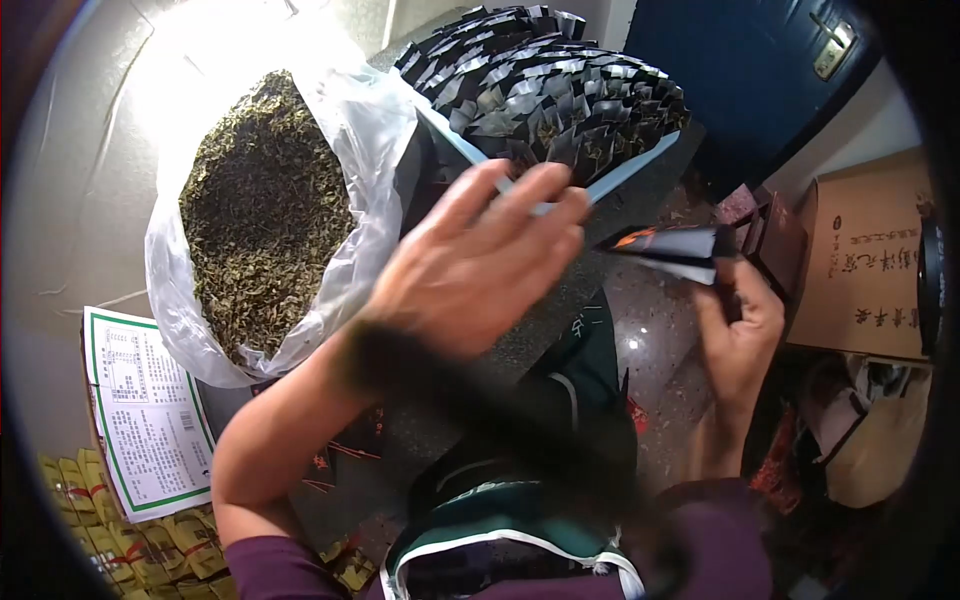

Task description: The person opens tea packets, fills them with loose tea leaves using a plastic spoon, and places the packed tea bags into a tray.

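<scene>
In the head view, your left hand (480,260) reached over the near corner of a pale blue tray (635,168), fingers extended and slightly parted; its palm faced away, so you could not tell whether it held or touched anything. Your right hand (738,320) was closed on the wider end of a black and silvery packet (680,250) with an orange pattern, its narrow end pointing toward your left hand, just beside the tray's near right side. Many dark packets (550,100) stood in crowded rows on the tray, on the grey desk (580,270). To your left, a translucent plastic bag (375,130) gaped open around dried green leaves (270,220). Nearer you lay a green-bordered printed sheet (150,420), with yellow packets (150,550) below it. A cardboard box (860,260) stood at far right, near a dark blue door (740,70).
</scene>
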Demonstrator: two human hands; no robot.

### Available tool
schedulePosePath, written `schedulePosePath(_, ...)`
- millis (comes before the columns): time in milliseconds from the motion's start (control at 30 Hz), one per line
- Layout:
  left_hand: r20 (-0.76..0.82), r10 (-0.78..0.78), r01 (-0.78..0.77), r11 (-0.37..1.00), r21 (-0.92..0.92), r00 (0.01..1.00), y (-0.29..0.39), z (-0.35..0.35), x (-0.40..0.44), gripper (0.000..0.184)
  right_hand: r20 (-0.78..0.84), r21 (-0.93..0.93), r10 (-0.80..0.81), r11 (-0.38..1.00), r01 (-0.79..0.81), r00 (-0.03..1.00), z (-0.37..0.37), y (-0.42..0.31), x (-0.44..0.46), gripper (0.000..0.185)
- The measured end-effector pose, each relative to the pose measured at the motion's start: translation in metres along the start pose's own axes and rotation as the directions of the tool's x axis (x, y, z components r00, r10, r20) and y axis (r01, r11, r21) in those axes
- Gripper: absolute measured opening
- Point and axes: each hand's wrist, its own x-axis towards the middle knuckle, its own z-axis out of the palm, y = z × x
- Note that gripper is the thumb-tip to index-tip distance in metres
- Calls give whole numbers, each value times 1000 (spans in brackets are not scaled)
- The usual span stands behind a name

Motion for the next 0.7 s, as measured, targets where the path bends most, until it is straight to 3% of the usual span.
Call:
schedulePosePath(33,2,0,0,1000,-1,1000,0,11,13,60,-9,1,21,1000,-21,1000,-6,2,3,12)
schedulePosePath(100,106,68,-87,977,193,992,-5,29,36,65,-21,3,46,999,-46,999,-15,3,10,11)
schedulePosePath(133,184,-9,-28,980,195,983,-10,34,45,66,-24,2,3,1000,-3,1000,-15,4,15,11)
schedulePosePath(200,171,-62,29,981,192,983,-23,38,50,69,-28,9,-35,999,35,999,-10,6,26,12)
schedulePosePath(700,61,-146,152,982,-116,987,-28,36,43,75,280,-18,-199,977,213,939,64,39,80,11)
